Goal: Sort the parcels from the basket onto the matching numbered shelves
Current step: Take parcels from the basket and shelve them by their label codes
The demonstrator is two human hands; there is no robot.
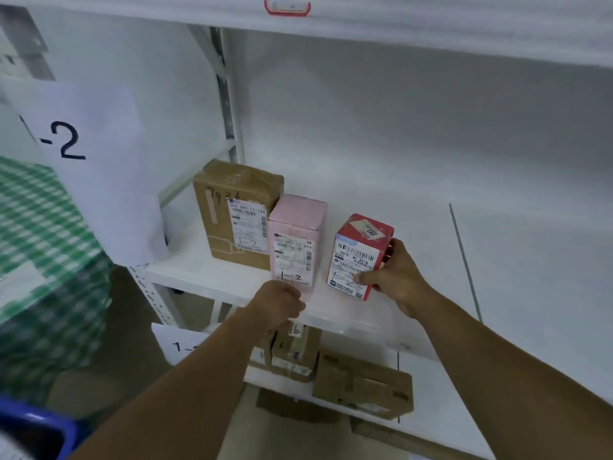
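Three parcels stand upright on the white shelf (381,200) beside a paper sign reading 1-2 (86,154): a brown carton (237,214) marked 1-2, a pink box (295,244) marked 1-2, and a red box (358,257). My right hand (394,277) grips the red box from its right side, thumb across the label. My left hand (280,303) sits at the shelf's front edge below the pink box, fingers curled, holding nothing that I can see.
On the shelf below lie brown cartons (361,383) and a taped parcel (292,353), next to another paper sign (179,343). A blue basket corner (36,433) shows at bottom left. Green checked fabric (43,227) fills the left side. A red clip (287,8) hangs on the upper shelf.
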